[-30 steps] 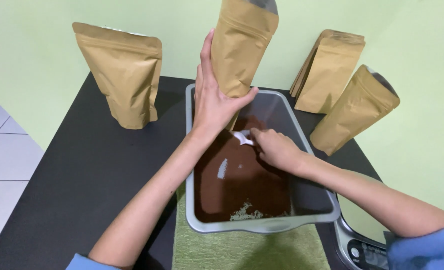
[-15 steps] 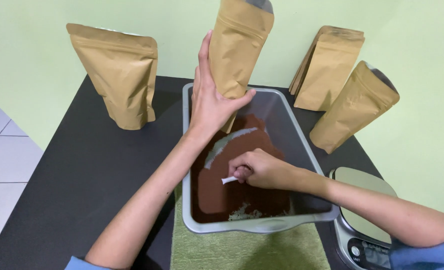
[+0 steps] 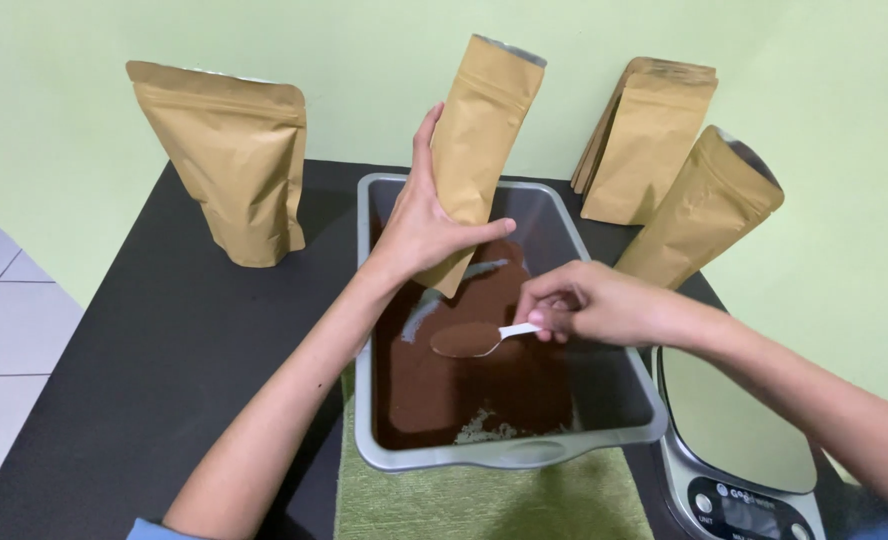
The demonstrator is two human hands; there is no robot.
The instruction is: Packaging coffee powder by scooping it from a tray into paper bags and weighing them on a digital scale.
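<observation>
The left hand (image 3: 426, 232) is closed around a tall kraft stand-up pouch (image 3: 479, 140), thumb across its front face and fingers behind, holding it upright with a slight tilt; the pouch's bottom edge sits over the far half of the grey tray (image 3: 374, 440). The right hand (image 3: 594, 303) pinches the handle of a small white spoon (image 3: 484, 338), whose bowl is heaped with brown powder (image 3: 464, 400) and hangs just above the powder bed, below and to the right of the held pouch. The powder covers most of the tray floor, with bare grey streaks beneath the pouch. The step in hand is judged to be portioning: a loaded scoop lifted from the bed, not yet at the pouch. The pouch mouth is well above the spoon, so the next move would call for raising the spoon level to that opening, or lowering and tipping the pouch toward it, without spilling. Other pouches (image 3: 226, 160) stand well apart on the black table (image 3: 114, 350); a digital scale (image 3: 739, 440) sits just beyond the right wrist, its platform bare.
</observation>
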